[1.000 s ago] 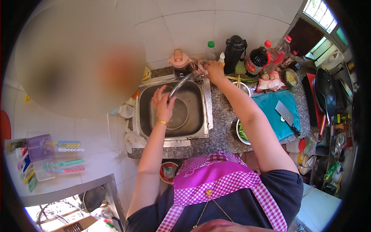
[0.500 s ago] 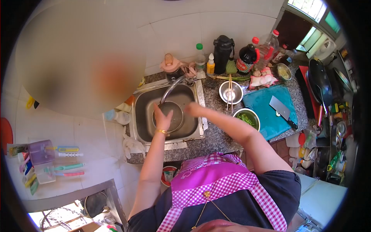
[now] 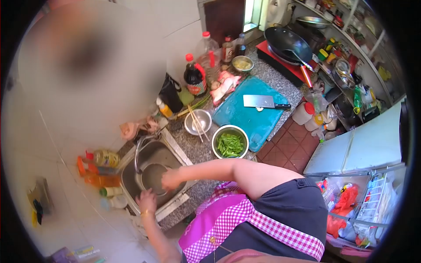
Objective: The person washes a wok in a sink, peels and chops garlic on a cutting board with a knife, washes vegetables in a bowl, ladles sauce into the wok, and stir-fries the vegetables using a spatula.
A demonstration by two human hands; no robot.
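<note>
A round metal basin (image 3: 153, 176) sits in the steel sink (image 3: 131, 174) under the curved faucet (image 3: 137, 155). My right hand (image 3: 172, 179) is at the basin's right rim with its fingers curled in; what they hold, if anything, is hidden. At the sink's near left edge is my left hand (image 3: 147, 202), its fingers apart and nothing seen in them. To the right of the sink, a bowl of cut green vegetables (image 3: 230, 145) stands by a smaller steel bowl (image 3: 193, 122) with chopsticks (image 3: 198, 124) across it.
A cleaver (image 3: 258, 101) lies on the teal cutting board (image 3: 232, 109). Behind the board are bottles, a pink-and-white package (image 3: 225, 87) and a small bowl (image 3: 242, 64). A wok (image 3: 285, 44) rests on a red cooker at the far right. Several bottles (image 3: 105, 158) line the sink's left side.
The view has turned to the right, bringing more of the counter and shelves in. My left hand has drawn back from the basin to the sink's edge. My right hand has come to the basin's rim.
</note>
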